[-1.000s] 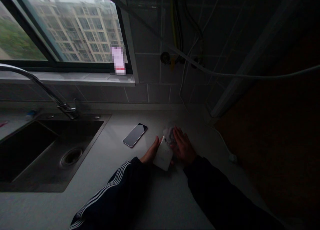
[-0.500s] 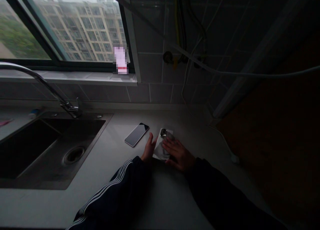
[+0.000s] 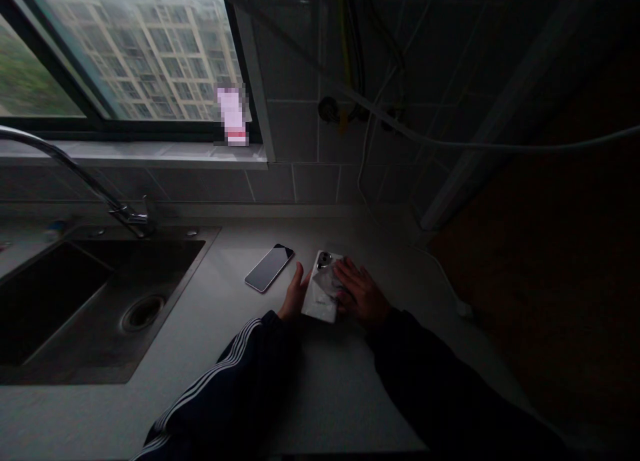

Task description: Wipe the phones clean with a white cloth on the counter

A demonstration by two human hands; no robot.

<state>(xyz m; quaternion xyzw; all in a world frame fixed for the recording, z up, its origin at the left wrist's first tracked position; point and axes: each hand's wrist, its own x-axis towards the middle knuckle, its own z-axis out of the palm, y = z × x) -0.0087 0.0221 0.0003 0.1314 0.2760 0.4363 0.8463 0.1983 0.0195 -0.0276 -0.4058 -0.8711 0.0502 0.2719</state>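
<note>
My left hand [image 3: 295, 293] rests against the left edge of a white smartphone [image 3: 317, 301], which lies back-up on the pale countertop [image 3: 215, 321] with its camera bump [image 3: 324, 259] at the far end. My right hand [image 3: 363, 291] lies with spread fingers on a crumpled grey cloth [image 3: 327, 281], pressing it onto the phone's back. A black smartphone [image 3: 269, 268] lies face-up to the left of my left hand, not touching it. Dark striped sleeves cover both my forearms.
A steel sink [image 3: 150, 237] with a curved faucet [image 3: 127, 214] sits left of the phones. Behind them rise a tiled wall and a window sill holding a pixelated pink object [image 3: 231, 117]. A white cable [image 3: 440, 267] runs along the counter's right side.
The white smartphone has gone from tilted in my hands to lying flat, its camera bump now showing. The grey cloth has moved from its far end onto the middle of its back.
</note>
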